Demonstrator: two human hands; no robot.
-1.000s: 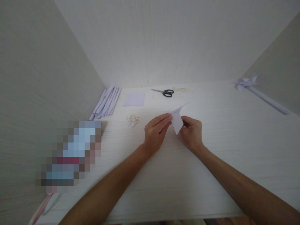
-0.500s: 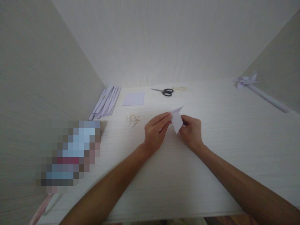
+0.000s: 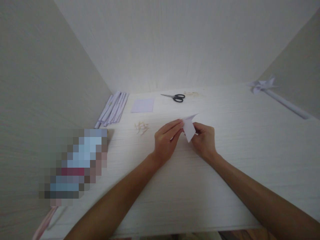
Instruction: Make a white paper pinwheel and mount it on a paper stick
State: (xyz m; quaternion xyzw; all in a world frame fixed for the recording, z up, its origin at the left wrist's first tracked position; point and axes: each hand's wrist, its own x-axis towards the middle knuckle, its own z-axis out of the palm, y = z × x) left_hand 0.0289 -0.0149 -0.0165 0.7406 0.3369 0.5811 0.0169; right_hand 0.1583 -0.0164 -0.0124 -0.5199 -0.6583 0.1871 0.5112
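Observation:
A folded piece of white paper (image 3: 189,128) is held just above the white table (image 3: 225,173), between both of my hands. My left hand (image 3: 166,140) pinches its left edge with fingers pressed together and pointing right. My right hand (image 3: 204,140) grips the paper's right side with curled fingers. One pointed flap of the paper sticks out toward the back right.
Black-handled scissors (image 3: 175,97) lie at the back. A flat square paper sheet (image 3: 143,105) and several rolled paper tubes (image 3: 112,109) lie at the back left. Small tan bits (image 3: 141,127) lie left of my hands. A paper pinwheel on a stick (image 3: 265,85) rests at the far right.
The paper's pointed flap has folded down and become shorter than a second ago. Both hands have stayed almost in place.

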